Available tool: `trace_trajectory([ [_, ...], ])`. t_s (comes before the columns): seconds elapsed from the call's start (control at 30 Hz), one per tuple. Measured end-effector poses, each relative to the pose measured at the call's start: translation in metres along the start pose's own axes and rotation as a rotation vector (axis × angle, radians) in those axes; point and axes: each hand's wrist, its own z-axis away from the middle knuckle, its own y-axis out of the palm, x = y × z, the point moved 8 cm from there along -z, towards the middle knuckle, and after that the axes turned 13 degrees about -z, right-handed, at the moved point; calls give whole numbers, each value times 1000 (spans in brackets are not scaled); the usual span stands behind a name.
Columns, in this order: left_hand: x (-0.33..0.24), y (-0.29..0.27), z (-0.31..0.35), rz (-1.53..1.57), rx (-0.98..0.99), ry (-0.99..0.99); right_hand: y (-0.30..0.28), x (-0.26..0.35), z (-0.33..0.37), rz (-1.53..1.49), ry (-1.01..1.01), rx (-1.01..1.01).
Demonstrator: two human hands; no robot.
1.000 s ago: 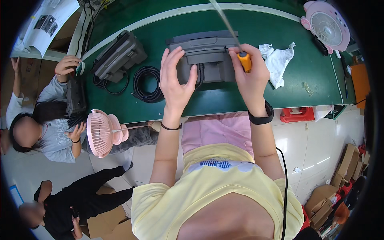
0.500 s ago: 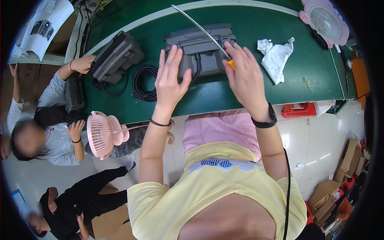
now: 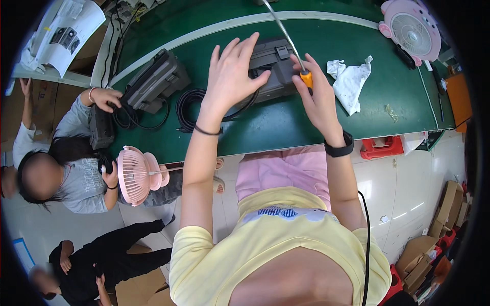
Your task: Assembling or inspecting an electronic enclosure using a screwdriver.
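A dark grey plastic case (image 3: 273, 64) with latches lies on the green bench in front of me, set at a slant. My left hand (image 3: 229, 76) is open over its left end, fingers stretched and thumb out, hiding that part. In my right hand (image 3: 320, 99), at the case's right end, is a long screwdriver (image 3: 306, 78) with an orange and black handle. Its steel shaft points up and away, past the top edge of the picture. A black cable runs from under my left hand, beside a coil of black cable (image 3: 185, 109) on the bench.
To the left, a co-worker's hand (image 3: 105, 98) is at a second grey case (image 3: 157, 81). A pink fan (image 3: 135, 176) stands at the bench's front edge. Right of my case lie a white cloth (image 3: 351, 81) and, farther off, a pink animal-shaped fan (image 3: 412, 30).
The case has turned and now lies at a slant. My left hand has moved up and right with its fingers spread wider. The screwdriver points more steeply away from me.
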Motion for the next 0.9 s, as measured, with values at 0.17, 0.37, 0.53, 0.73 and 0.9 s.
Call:
trace_trajectory([
  [0.17, 15, 29, -21, 181, 194, -72, -24, 12, 26, -115, 144, -120],
  [0.37, 22, 21, -21, 126, 53, -156, -26, 8, 54, -108, 320, -23],
  [0.53, 29, 14, -8, 100, -61, -273, -28, 22, 59, 78, 342, 41],
  [0.73, 58, 19, 32, 405, -277, -474, -32, 40, 58, 292, 142, 39],
  [0.9, 61, 39, 64, 704, -177, -649, -23, 43, 55, 401, 80, 74],
])
